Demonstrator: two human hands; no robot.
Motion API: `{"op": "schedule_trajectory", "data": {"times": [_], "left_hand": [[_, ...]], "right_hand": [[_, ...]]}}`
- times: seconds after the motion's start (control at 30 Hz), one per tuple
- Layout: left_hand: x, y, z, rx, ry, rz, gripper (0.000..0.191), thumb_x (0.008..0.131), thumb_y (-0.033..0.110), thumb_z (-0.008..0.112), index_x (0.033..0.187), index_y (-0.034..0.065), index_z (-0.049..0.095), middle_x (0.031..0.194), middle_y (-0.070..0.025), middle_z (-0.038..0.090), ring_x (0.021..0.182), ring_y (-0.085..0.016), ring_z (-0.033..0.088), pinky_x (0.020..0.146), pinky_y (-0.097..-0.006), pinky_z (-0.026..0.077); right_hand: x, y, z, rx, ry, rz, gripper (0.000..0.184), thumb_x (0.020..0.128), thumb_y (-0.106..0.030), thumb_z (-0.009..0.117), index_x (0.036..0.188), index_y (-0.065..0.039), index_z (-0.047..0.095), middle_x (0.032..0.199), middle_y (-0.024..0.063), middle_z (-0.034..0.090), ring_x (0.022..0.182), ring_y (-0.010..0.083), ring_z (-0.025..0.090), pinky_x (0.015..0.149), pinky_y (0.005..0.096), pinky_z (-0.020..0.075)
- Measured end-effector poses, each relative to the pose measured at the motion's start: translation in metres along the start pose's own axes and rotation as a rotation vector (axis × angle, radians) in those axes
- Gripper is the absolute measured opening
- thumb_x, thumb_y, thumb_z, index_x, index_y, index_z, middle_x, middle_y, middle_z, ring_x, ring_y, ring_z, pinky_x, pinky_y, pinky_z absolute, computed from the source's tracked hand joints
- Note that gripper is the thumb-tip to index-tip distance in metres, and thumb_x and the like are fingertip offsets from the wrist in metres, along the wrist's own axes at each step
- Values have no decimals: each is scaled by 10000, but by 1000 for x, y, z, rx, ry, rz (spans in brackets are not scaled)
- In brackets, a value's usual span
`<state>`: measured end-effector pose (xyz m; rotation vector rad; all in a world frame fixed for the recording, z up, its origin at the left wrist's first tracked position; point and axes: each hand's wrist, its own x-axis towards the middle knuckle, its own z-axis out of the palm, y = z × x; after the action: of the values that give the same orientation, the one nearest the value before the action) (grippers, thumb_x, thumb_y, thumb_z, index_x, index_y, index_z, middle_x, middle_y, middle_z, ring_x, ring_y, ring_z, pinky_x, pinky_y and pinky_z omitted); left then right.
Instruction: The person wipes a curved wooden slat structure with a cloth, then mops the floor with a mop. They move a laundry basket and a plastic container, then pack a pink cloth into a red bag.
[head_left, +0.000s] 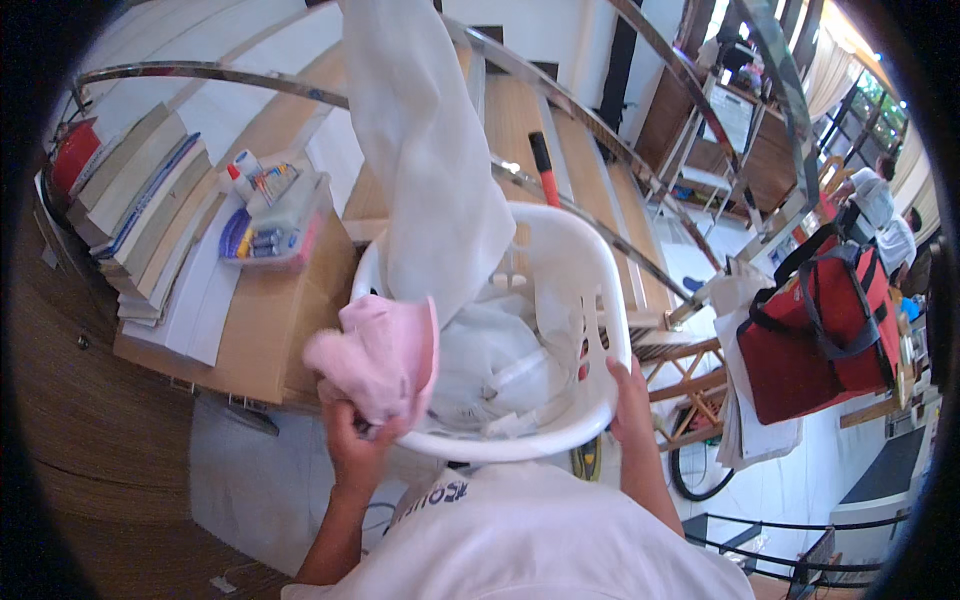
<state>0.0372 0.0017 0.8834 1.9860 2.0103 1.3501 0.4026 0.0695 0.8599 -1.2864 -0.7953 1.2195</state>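
Note:
In front of my body is a white plastic laundry basket (619, 315) with slotted sides. My right hand (628, 397) grips its right side at the rim. Pinched in my left hand (358, 439) is a pink fabric cap (386, 360), raised over the basket's left edge. A long white cloth (427, 150) stretches from the top of the view down into the basket; what holds its upper end is out of sight. More crumpled white cloth (495, 360) lies inside the basket.
Wooden stairs with a metal railing (570, 109) rise beyond the basket. At left, a cardboard box (255, 322) bears stacked books (150, 217) and a plastic container of supplies (274, 217). On the right are a red bag (817, 337), papers (750, 420) and a bicycle wheel (697, 465). People (889, 217) are farther off.

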Motion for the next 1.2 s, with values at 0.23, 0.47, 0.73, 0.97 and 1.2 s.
{"op": "schedule_trajectory", "data": {"times": [0.23, 0.47, 0.73, 0.97, 1.2], "left_hand": [[31, 0, 11, 346, -404, -86, 675, 713, 96, 668, 1306, -61, 388, 1281, -279, 340, 1188, -437, 337, 1025, -512, 264], [154, -63, 111, 647, -276, 208, 630, 769, 47, 583, 1345, -39, 344, 1346, -219, 348, 1238, -418, 333, 1064, -455, 282], [207, -128, 122, 438, -458, 118, 696, 755, 50, 570, 1384, -24, 280, 1417, -227, 312, 1248, -393, 390, 1050, -404, 338], [13, -6, -1, 191, -416, -133, 582, 762, 19, 512, 1320, -70, 370, 1358, -286, 366, 1283, -434, 321, 1060, -477, 273], [-26, 84, 45, -14, -779, 387, 569, 746, 53, 564, 1281, -64, 408, 1267, -238, 479, 1179, -377, 459, 1027, -444, 334]], "right_hand": [[5, 8, 11, 211, 46, -9, 306, 841, -64, 556, 1141, -35, 506, 935, 75, 601, 799, 162, 603, 720, 306, 514], [10, 7, 13, 192, 63, 4, 277, 830, -45, 552, 1106, -37, 523, 908, 66, 599, 785, 155, 600, 716, 299, 514], [-2, 13, 27, 211, 89, -54, 292, 820, -44, 558, 1106, -6, 519, 907, 64, 602, 784, 159, 602, 715, 301, 512], [7, 30, 7, 329, 132, -57, 367, 817, -47, 568, 1175, 5, 508, 982, 94, 617, 831, 173, 610, 735, 303, 510], [12, 43, 3, 137, 181, -101, 373, 795, -32, 621, 1156, -53, 527, 1000, 66, 607, 894, 154, 574, 786, 293, 481]]}}
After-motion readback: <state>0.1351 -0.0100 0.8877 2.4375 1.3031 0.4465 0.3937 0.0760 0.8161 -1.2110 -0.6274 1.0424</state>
